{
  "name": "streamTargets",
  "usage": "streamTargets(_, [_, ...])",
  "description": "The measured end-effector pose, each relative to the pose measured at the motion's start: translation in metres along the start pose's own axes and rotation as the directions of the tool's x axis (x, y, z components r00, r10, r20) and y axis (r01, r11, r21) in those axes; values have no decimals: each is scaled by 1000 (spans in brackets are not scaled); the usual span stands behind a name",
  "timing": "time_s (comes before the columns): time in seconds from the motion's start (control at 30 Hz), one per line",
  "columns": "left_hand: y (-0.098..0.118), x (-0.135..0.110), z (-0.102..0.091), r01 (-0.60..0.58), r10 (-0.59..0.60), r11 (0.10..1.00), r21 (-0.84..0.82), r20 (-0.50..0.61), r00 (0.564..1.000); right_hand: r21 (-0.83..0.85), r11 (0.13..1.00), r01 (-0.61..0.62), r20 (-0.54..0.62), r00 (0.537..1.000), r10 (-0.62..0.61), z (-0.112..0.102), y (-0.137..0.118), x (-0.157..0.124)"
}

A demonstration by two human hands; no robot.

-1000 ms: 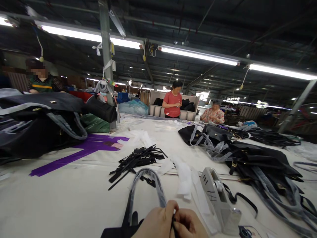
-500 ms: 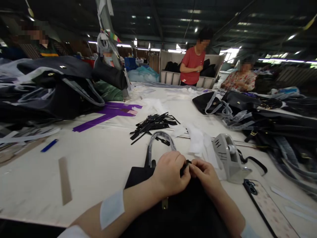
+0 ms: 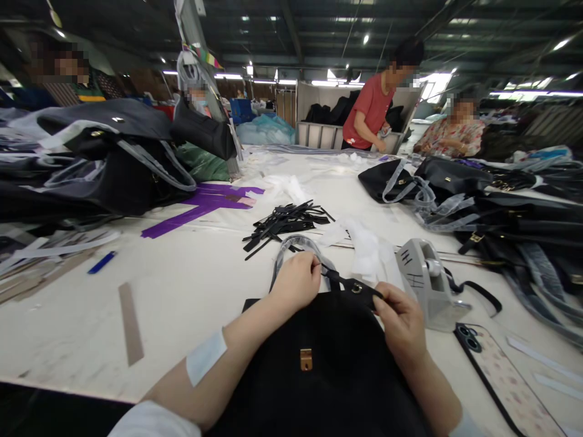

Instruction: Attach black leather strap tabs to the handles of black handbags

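We see a big white table [image 3: 191, 285]. A large pile of dark bags [image 3: 122, 182] sits on its left, and a second bag pile [image 3: 523, 224] on its right. One black handbag [image 3: 337, 328] is right in front of us. Behind it lies a heap of thin black strips [image 3: 289, 221]. A gray tape dispenser [image 3: 411, 267] stands to the right. Our left hand [image 3: 298, 280] is curled, pinching one end of a small black strap [image 3: 365, 295]; our right hand [image 3: 403, 321] pinches the other end. The strap is at the handbag's top edge. A little gold clasp [image 3: 306, 360] is on the handbag's front.
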State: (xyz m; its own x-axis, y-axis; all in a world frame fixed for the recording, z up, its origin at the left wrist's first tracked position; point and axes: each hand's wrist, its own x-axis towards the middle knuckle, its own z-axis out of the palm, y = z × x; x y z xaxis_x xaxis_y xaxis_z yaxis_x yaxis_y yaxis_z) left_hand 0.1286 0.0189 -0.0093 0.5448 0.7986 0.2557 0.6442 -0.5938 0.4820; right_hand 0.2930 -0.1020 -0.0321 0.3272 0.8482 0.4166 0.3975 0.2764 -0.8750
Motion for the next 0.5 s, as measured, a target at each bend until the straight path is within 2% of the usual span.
streamTargets(0.07, [-4,4,-1,-44,47,999,-27,87,995,203,974,-100,-110,986,124,-2,5,2])
streamTargets(0.13, [-4,3,-1,-104,111,993,-51,170,979,372,916,-148,-139,967,213,-3,8,4])
streamTargets(0.23, [1,-2,-3,-130,148,987,-96,217,965,486,846,-220,-38,962,272,-4,6,8])
streamTargets(0.3, [4,-5,-6,-144,163,982,-123,161,973,506,817,-278,59,956,289,-5,2,8])
streamTargets(0.37, [6,-7,-11,-207,223,966,-155,91,971,509,796,-328,143,944,298,-5,-2,8])
streamTargets(0.43, [6,-7,-15,-293,313,937,-188,84,946,511,782,-358,198,934,298,-6,-5,8])
streamTargets(0.5, [7,-7,-15,-346,379,914,-211,145,914,518,769,-374,231,927,295,-7,-8,9])
